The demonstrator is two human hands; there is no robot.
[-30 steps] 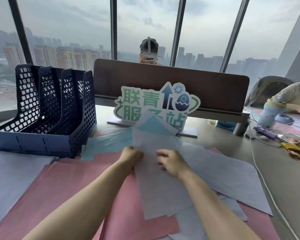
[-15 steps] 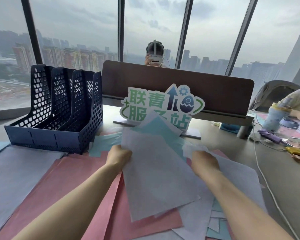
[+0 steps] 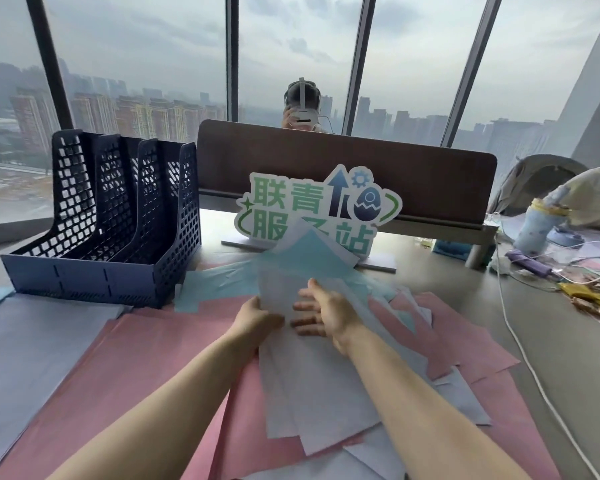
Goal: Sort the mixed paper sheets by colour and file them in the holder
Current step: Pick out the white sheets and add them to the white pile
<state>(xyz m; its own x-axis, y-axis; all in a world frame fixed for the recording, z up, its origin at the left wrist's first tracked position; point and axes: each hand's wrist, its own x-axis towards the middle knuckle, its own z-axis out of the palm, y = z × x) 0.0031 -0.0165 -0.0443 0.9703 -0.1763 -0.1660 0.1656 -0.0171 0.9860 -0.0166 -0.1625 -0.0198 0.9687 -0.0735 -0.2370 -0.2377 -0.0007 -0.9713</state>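
Left hand [image 3: 257,318] grips left edge of lavender sheets [image 3: 312,382], raised over pink sheets [image 3: 146,358] on counter [image 3: 551,348]. Right hand [image 3: 328,311] flat, fingers spread on same stack. Holder [image 3: 115,220] far left, apparently unfilled. Risk: thin sheets slip, fan out; teal sheet [image 3: 305,252] caught in bundle. Left fingertips hidden under paper; sheet count unclear.

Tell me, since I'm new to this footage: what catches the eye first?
Two hands, left hand and right hand, meet on pale lilac sheets amid pink paper. A dark blue file holder stands far left; a green-lettered sign stands behind.
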